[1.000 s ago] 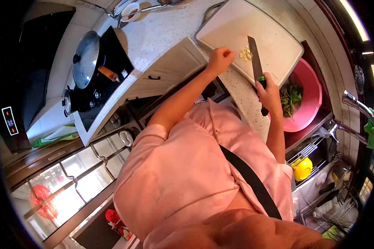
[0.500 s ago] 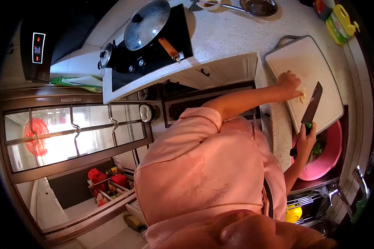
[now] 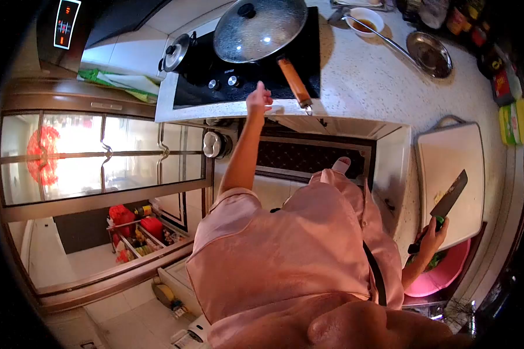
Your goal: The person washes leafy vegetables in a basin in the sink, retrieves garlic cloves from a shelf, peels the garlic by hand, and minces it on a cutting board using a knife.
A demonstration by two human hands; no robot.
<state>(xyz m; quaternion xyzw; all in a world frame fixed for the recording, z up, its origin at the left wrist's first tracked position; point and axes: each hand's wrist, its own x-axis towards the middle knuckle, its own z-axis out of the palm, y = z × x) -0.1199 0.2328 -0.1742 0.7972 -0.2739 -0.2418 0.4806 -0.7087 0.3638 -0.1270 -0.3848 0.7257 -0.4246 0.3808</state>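
My left hand (image 3: 259, 98) is held out over the front edge of the black cooktop (image 3: 198, 93), its fingers apart and loosely bent, with nothing visible in them. Close to its right is the wooden handle (image 3: 294, 81) of a lidded pan (image 3: 259, 32); hand and handle do not touch. At the right, my right hand (image 3: 432, 235) grips a kitchen knife (image 3: 452, 195) by its dark handle. The blade lies over the white cutting board (image 3: 451, 145), pointing away from me. Small pale chopped pieces (image 3: 436, 198) sit on the board beside the blade, partly covered by it.
A smaller lidded pot (image 3: 176, 53) stands left of the pan. On the counter are a bowl of brown liquid (image 3: 364, 23), a metal ladle (image 3: 429, 55) and a yellow-green bottle (image 3: 513, 122). A pink basin (image 3: 448, 276) with greens sits below the board.
My left hand has left the chopped pieces on the board and swung left to the cooktop. The knife stays in my right hand over the board. The view has shifted toward the stove.
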